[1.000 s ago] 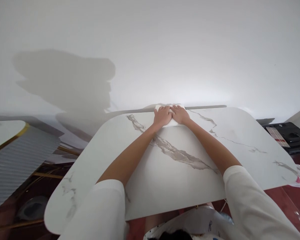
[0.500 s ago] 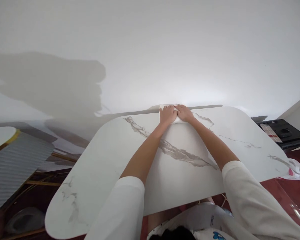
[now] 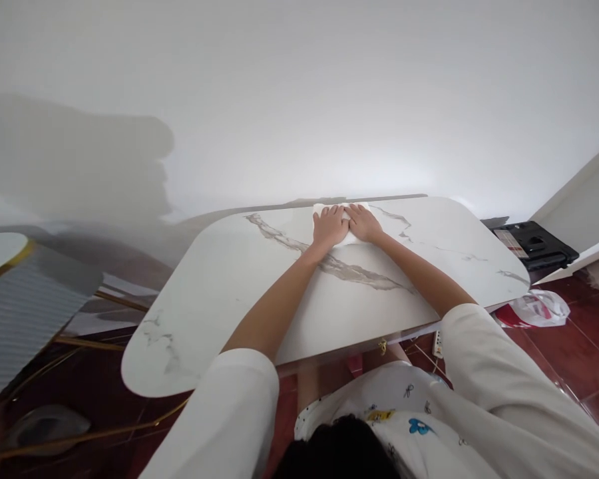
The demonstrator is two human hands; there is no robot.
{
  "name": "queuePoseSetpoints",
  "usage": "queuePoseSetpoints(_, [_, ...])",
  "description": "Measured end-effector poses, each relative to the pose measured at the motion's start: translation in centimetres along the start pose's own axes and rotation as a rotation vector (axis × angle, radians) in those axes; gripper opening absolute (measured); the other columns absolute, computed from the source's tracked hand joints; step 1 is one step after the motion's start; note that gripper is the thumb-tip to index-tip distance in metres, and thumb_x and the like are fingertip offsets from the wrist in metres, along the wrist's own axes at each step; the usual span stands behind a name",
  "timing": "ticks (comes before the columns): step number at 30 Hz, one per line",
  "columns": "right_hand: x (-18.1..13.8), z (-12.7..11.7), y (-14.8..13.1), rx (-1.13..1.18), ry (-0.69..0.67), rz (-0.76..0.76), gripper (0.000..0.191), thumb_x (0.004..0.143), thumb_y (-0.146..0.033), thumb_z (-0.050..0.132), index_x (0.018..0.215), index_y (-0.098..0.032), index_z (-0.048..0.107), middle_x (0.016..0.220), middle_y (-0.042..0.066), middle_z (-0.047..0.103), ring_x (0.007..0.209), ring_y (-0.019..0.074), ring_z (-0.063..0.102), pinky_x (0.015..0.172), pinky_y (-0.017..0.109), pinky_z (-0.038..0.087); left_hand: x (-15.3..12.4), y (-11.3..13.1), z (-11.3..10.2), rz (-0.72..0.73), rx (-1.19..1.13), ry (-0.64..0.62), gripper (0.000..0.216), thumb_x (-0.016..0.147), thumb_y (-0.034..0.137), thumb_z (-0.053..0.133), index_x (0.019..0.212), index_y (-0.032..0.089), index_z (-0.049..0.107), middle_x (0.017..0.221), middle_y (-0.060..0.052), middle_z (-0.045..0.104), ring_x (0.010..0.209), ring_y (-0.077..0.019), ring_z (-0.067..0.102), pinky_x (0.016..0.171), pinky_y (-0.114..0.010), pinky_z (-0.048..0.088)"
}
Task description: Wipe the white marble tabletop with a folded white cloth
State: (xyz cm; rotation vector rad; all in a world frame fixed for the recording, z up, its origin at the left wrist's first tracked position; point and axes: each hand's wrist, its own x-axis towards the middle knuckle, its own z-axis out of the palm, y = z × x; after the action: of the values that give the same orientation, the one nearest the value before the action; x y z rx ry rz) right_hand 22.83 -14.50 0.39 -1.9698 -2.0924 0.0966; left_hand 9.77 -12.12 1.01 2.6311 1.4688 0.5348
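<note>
A folded white cloth or paper wipe [image 3: 350, 237] lies at the far edge of a white marble-patterned tabletop [image 3: 219, 293]. My left hand [image 3: 330, 226] presses on its left part, palm down with the fingers stretched forward. Just beside it, my right hand [image 3: 363, 222] lies flat on the right part, its fingers pointing forward and left. The two hands touch or nearly touch at the thumbs, and they cover much of the wipe. Both arms reach straight out across the tabletop.
A white wall [image 3: 299, 100] rises right behind the tabletop. At the left stands a ribbed grey cabinet [image 3: 24, 319] with a gold-edged top. To the right are a black case [image 3: 539, 245] and a plastic bag [image 3: 539, 309] on the red tiled floor [image 3: 592, 332].
Both hands have drawn slightly back from the tabletop's far edge with the wipe under them. My view has shifted, showing more floor and the bag at the right.
</note>
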Motion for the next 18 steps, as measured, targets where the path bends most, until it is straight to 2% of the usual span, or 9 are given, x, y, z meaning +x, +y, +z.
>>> queuePoseSetpoints(9, [-4.1,-0.5,-1.6,0.000,-0.020,-0.001,0.059,0.097,-0.023,0.024,0.155,-0.014,0.031,0.162,0.009,0.029,0.149,0.0296,0.024,0.119,0.045,0.023,-3.8,1.1,-1.0,-0.004,-0.006,-0.024,0.052,0.093,0.026,0.029,0.141,0.024,0.047,0.148,-0.008,0.050,0.136,-0.0287,0.040,0.112,-0.053,0.029])
queuePoseSetpoints(18, [-9.5,-0.3,-3.6,-0.035,0.046,-0.039,0.055,0.098,-0.023,0.028,0.151,-0.010,0.037,0.159,0.014,0.035,0.146,0.0321,0.030,0.117,0.047,0.026,-8.8,2.3,-2.2,0.043,0.046,-0.071,0.054,0.095,0.026,0.025,0.145,0.021,0.043,0.152,-0.009,0.045,0.138,-0.0294,0.038,0.112,-0.055,0.030])
